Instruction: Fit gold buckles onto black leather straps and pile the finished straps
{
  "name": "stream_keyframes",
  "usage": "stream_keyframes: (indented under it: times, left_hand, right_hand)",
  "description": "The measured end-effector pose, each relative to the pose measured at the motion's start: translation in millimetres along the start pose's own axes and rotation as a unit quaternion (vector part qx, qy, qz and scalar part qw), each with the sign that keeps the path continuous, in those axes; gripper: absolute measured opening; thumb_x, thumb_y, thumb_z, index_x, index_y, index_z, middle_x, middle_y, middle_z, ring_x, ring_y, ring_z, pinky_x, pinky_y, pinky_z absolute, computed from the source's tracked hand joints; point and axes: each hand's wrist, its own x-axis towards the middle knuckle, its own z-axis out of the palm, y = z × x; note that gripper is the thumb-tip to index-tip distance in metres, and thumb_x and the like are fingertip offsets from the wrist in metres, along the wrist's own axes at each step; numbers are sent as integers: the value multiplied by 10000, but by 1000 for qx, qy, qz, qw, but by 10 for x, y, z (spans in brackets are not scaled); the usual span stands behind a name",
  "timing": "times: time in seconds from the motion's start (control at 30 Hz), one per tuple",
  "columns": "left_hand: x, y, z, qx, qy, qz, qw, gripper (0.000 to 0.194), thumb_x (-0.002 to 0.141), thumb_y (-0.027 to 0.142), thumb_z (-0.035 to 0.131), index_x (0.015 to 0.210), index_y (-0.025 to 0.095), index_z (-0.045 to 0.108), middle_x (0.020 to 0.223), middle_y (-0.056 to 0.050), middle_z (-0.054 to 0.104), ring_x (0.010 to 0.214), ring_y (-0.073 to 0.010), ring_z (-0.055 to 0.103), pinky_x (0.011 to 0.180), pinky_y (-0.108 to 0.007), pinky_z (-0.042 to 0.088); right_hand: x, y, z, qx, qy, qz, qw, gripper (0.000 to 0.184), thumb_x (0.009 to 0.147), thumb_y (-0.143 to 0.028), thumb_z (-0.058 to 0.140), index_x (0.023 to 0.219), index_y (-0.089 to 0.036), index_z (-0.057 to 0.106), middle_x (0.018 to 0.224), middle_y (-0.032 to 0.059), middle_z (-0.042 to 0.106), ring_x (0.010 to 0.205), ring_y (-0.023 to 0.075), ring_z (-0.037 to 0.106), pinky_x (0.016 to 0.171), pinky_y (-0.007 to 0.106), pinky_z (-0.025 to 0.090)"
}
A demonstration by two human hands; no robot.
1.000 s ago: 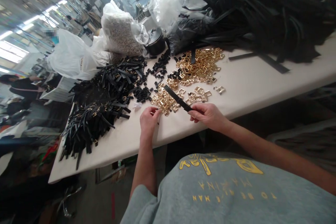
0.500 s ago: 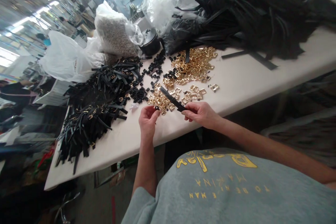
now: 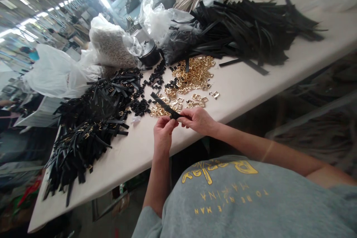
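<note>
Between thumb and fingers of my right hand (image 3: 200, 121) is a short black strap (image 3: 164, 105), its free end pointing up and to the left. My left hand (image 3: 163, 133) is closed in a pinch against the strap's lower part, its fingertips almost meeting those of the right. A small black loop (image 3: 172, 117) is pinched there; the fingers partly cover it, and I cannot tell whether the strap passes through it. Just beyond the hands lie loose gold buckles (image 3: 196, 76) and a cluster of small black loops (image 3: 140, 107).
Finished-looking black straps with buckles (image 3: 83, 137) are heaped at the left of the white table (image 3: 237, 96). Plain black strips (image 3: 251, 29) pile up at the back right. Plastic bags (image 3: 110, 41) and a round black tin (image 3: 149, 52) stand along the back.
My left hand has brought the black loop up to the strap, and both hands now meet. The camera view has shifted, moving the table's contents leftward in the picture.
</note>
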Motion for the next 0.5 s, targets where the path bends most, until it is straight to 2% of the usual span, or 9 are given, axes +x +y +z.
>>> stream_keyframes:
  times: [0.13, 0.23, 0.33, 0.4, 0.5]
  left_hand:
    - [-23, -15, 6, 11, 16, 13, 1000, 294, 652, 366, 833, 772, 164, 656, 731, 0, 685, 633, -102, 633, 699, -273, 541]
    - [-33, -31, 13, 42, 21, 61, 997, 284, 647, 351, 843, 756, 165, 659, 745, -3, 693, 608, -98, 624, 654, -256, 534]
    - [-54, 10, 20, 79, 18, 102, 992, 287, 658, 339, 838, 852, 185, 692, 739, 3, 696, 615, -111, 632, 639, -253, 540]
    - [-87, 61, 11, 113, 2, 91, 989, 336, 659, 342, 833, 945, 203, 725, 786, -13, 722, 653, -130, 650, 660, -266, 554]
    - [-134, 60, -16, 182, -49, 23, 982, 327, 594, 385, 858, 843, 193, 770, 779, -52, 738, 648, -177, 654, 629, -302, 562]
  right_hand:
    - [-15, 8, -32, 20, -19, -3, 1000, 213, 921, -312, 585, 782, -167, 655, 652, -10, 674, 552, 87, 586, 589, 212, 410]
    - [-16, 41, -31, 51, -32, -5, 998, 205, 912, -300, 584, 784, -159, 659, 663, -4, 666, 558, 90, 599, 588, 207, 430]
    - [-43, 76, -26, 87, -50, 1, 995, 185, 900, -287, 582, 813, -152, 673, 665, -6, 650, 558, 91, 606, 581, 198, 451]
    - [-85, 92, -40, 107, -78, 19, 991, 158, 888, -252, 576, 841, -151, 688, 649, -19, 637, 546, 86, 599, 570, 189, 459]
    - [-144, 155, -100, 84, -133, 54, 986, 124, 850, -199, 589, 791, -150, 687, 610, -39, 620, 534, 77, 589, 550, 169, 451]
